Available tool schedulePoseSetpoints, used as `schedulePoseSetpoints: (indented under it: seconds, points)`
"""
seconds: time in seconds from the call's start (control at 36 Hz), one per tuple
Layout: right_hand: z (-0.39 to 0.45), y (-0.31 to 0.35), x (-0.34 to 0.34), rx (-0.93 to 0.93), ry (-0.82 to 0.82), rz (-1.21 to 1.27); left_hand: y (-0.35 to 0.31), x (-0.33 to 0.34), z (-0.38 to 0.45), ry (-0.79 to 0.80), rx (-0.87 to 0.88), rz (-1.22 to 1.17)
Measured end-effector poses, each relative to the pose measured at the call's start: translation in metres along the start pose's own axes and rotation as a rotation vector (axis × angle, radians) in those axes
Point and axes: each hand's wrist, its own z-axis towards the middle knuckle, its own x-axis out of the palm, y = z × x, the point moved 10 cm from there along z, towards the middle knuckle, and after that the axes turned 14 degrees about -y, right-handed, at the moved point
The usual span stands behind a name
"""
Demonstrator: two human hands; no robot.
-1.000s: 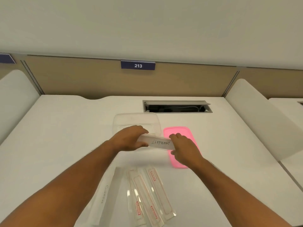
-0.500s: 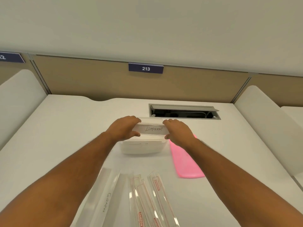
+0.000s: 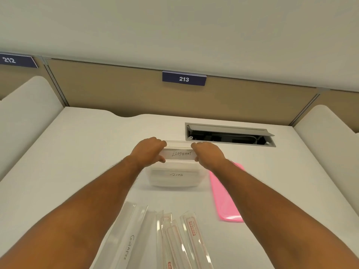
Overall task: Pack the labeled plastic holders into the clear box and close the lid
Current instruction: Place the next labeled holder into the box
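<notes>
Clear box (image 3: 174,181) sits mid-table (image 3: 77,162), lid off, at least one holder already inside (partial label readable through the wall), pink lid (image 3: 227,197) lying flat just right of it; a second ago the ELEPHANT holder (image 3: 180,153) was held low over the gap between box and lid, now it's been carried up and back so it hovers across the box's far rim, level, label facing the camera. Left hand (image 3: 148,150) pinches its left end, fingers curled over the top, thumb under; right hand (image 3: 206,153) pinches the right end the same way. Means: holder is lined up for the drop, not yet released, looks like next is lower and let go. Still to pack: GIRAFFE holder (image 3: 129,241) and red-printed holders (image 3: 182,243) at near table edge, then lid on
</notes>
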Motion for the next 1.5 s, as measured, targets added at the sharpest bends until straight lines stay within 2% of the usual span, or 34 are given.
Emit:
schedulePoseSetpoints:
  seconds: [0.33,0.69,0.94,1.5]
  points:
    - [0.014,0.003,0.034,-0.028,0.091,-0.085,-0.003,0.035,0.009,0.153,0.042,0.083]
    - [0.026,0.007,0.062,-0.022,0.135,-0.040,-0.001,0.074,0.011,0.288,0.035,0.136]
    - [0.027,0.013,0.074,-0.037,0.181,-0.095,0.001,0.090,0.011,0.304,0.032,0.171]
    - [0.025,0.012,0.092,-0.002,0.218,-0.045,0.000,0.099,0.015,0.304,0.022,0.206]
